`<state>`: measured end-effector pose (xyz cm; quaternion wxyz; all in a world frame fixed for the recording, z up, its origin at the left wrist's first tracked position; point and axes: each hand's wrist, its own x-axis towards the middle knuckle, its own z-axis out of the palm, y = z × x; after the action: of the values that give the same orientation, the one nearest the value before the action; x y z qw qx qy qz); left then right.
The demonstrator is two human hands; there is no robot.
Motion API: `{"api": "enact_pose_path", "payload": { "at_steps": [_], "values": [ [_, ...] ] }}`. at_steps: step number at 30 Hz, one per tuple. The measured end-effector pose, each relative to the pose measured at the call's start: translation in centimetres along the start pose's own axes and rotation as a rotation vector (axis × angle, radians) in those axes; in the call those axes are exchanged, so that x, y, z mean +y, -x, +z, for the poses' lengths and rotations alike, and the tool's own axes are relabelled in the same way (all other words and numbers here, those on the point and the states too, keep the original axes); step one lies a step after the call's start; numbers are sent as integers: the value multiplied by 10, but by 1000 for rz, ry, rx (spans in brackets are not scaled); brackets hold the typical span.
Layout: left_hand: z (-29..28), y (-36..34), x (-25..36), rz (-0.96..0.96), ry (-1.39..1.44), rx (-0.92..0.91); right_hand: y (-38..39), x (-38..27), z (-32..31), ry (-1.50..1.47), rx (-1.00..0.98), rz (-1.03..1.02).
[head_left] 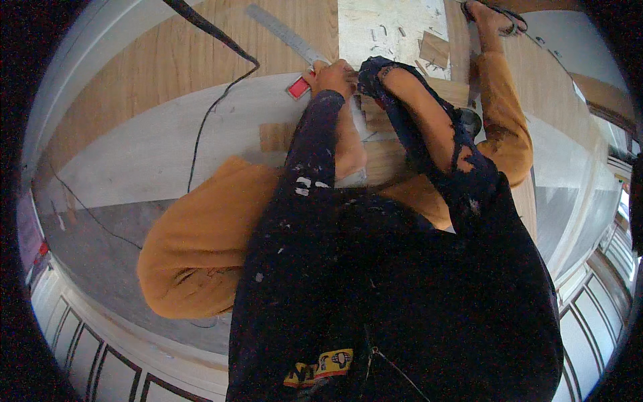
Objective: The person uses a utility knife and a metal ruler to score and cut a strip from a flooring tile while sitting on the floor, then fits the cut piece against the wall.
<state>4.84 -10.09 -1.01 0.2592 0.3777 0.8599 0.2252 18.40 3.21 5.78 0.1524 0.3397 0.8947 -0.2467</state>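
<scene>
My left hand [333,77] is closed over the lower end of a combination square, whose long metal blade [282,32] slants up and left across a wood-grain board. The square's red-faced head [301,86] shows beside my fingers. Close on its right is my right hand [370,75], mostly covered by a torn dark sleeve. Its fingers are hidden, and what they touch cannot be made out. Beneath both wrists lie wood-grain strips [385,120], partly covered by my arms.
A white panel [358,27] at the top carries several small offcuts [435,49]. A black cable [213,110] runs down on the left. My sandalled foot [492,17] rests at the top right. Beside my right forearm sits a dark round object [471,123], partly hidden.
</scene>
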Motion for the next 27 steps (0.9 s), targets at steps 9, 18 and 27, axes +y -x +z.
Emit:
{"api": "enact_pose_path", "payload": {
  "at_steps": [9,18,27],
  "values": [
    [-5,1,-14,-5,-118,40,7,44,-52,-42,135,-29],
    [-29,-6,-40,218,267,36,-16,105,-65,-62,221,50],
    [-64,8,-4,34,734,-127,29,124,-30,-125,184,65]
  ]
}}
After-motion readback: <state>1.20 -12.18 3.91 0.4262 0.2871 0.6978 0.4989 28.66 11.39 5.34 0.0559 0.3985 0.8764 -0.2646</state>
